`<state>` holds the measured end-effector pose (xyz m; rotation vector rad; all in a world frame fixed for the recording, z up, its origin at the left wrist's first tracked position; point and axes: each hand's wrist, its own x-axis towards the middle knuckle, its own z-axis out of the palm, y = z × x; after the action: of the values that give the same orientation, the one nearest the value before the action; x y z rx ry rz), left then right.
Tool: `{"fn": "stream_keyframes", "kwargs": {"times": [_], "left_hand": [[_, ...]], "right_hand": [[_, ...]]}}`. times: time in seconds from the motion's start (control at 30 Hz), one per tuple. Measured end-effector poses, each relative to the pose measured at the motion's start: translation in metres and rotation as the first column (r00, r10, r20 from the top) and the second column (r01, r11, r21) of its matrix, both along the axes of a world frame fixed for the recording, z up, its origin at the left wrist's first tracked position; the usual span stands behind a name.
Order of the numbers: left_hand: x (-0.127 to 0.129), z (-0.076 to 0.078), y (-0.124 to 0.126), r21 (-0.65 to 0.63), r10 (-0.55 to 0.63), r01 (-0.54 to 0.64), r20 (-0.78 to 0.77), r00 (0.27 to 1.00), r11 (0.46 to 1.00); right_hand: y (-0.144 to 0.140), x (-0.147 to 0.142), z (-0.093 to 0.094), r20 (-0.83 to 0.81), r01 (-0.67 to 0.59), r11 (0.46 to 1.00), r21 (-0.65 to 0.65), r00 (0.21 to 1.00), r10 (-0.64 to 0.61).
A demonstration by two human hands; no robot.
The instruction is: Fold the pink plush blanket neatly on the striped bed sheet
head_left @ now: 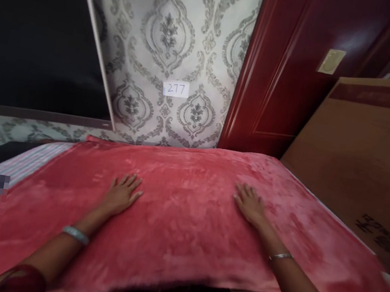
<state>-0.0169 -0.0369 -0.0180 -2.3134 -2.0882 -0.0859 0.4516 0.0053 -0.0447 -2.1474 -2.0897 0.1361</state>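
The left hand [121, 194] and right hand [249, 204] are lying flat on the red blanket [181, 224], fingers spread, gripping nothing; beyond the blanket, a "277" label [175, 88] is sticking to the wallpaper [169, 36]

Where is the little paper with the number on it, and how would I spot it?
Find the grey patterned wallpaper between the black screen and the dark red door. Low on it, above the far edge of the red blanket that the left hand and right hand press flat, hangs the paper. It is the only plain white rectangle there, handwritten 277.
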Motion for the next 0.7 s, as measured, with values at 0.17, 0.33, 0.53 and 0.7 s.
{"fn": "stream_keyframes", "kwargs": {"times": [0.17, 0.33, 0.53, 0.7], "left_hand": [[-0.016, -0.003, -0.025, 0.082, 0.138, -0.135, -0.037, 0.990, 0.987], [0.014, -0.005, -0.027, 0.023, -0.049, 0.048, 0.051, 0.998, 0.999], [0.096, -0.010, -0.027, -0.062, -0.371, 0.388, 0.192, 0.909, 0.919], [0.108, 0.000, -0.026, -0.055, -0.533, 0.562, 0.250, 0.808, 0.826]], "right_hand": [[-0.011, -0.046, -0.020, 0.065, -0.052, 0.997, 0.055, 0.997, 0.049], [-0.011, -0.041, -0.032, 0.086, -0.061, 0.993, 0.104, 0.995, 0.052], [-0.009, -0.037, -0.038, 0.097, -0.061, 0.991, 0.121, 0.994, 0.050], [-0.008, -0.035, -0.041, 0.110, -0.077, 0.986, 0.145, 0.992, 0.061]]}}
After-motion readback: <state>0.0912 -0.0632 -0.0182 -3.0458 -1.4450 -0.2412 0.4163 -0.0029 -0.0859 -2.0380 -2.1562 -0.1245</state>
